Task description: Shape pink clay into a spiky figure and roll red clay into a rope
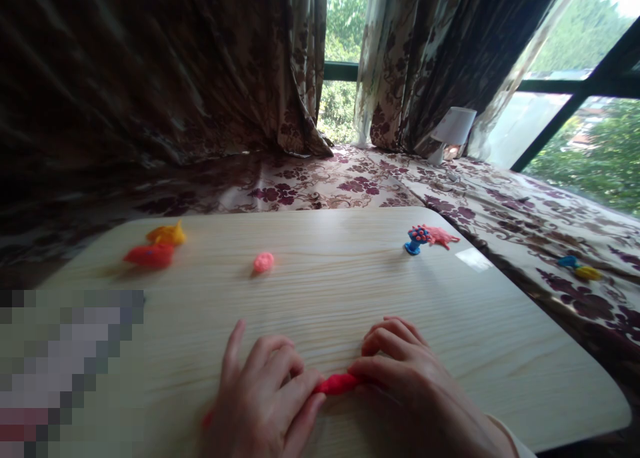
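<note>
Low over the front of the light wood table (310,298), a short lumpy roll of red modelling clay (340,383) is held between both hands. My left hand (270,391) pinches its left end between thumb and index finger, with the little finger lifted away. At the other end, the fingers of my right hand (400,365) close on the clay, partly hiding it. Another bit of red clay (207,418) shows beside my left hand, mostly covered by it. Farther back sits a small round pink clay piece (263,263).
Red (150,256) and yellow clay shapes (167,233) lie at the back left. A blue clay figure with red dots (416,239) stands by a pink spiky piece (441,237) at the back right. Beyond are a lamp (454,128) and blue and yellow pieces (586,271) on the floral cloth.
</note>
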Tool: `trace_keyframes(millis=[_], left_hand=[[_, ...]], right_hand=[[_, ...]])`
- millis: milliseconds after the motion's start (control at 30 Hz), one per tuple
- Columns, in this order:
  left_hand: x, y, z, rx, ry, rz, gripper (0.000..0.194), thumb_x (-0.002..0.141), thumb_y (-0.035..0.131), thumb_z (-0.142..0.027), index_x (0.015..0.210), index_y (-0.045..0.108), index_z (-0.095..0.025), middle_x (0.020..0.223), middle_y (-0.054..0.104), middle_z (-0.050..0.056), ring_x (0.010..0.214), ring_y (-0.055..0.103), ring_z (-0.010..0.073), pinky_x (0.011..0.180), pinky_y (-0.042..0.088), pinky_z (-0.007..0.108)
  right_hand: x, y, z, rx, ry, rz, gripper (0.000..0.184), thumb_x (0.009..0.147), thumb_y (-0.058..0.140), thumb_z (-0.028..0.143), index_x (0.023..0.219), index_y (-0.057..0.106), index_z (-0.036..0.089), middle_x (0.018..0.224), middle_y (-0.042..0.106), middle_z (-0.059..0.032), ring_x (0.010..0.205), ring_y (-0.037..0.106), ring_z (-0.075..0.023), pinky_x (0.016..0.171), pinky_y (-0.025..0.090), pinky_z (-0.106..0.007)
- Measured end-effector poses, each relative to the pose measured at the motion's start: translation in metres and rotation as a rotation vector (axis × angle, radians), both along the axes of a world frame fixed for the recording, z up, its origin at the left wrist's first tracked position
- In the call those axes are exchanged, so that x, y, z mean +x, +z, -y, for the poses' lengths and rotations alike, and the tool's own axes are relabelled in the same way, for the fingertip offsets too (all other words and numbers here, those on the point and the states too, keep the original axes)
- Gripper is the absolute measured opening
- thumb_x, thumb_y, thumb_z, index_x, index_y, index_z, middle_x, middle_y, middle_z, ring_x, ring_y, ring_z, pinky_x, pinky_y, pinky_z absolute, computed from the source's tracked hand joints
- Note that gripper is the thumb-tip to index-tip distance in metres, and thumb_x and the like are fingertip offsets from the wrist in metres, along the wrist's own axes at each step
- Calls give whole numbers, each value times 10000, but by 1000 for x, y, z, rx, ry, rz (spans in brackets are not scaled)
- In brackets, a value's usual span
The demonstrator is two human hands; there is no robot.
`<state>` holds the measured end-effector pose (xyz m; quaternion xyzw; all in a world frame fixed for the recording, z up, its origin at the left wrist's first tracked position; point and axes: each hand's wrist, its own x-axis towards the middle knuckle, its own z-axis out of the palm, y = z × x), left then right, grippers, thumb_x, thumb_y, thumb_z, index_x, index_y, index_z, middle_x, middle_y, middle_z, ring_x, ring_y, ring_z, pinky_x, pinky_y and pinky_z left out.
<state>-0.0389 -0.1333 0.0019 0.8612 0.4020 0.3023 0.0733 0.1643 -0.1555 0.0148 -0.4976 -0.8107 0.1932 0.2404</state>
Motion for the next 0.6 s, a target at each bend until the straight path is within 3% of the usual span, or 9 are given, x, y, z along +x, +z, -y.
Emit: trace_keyframes(millis=[267, 600], left_hand=[[-3, -3, -1, 75, 28, -1, 254, 740, 608, -234, 989, 646, -263, 793, 654, -2, 874, 553, 207, 1048, 138, 538], [17, 3, 1, -4, 14, -62, 120, 785, 528, -210, 743, 629, -259, 685, 582, -34, 832, 537, 184, 1047, 123, 548]], right_hand=[[14, -8, 4, 76, -75, -28, 149, 805, 612, 155, 924, 609, 244, 843, 628, -28, 847, 541, -193, 780, 442, -341], [16, -3, 9, 18, -53, -40, 122, 847, 558, 114, 817, 601, 224, 783, 601, -10, 804, 514, -169, 760, 427, -323]])
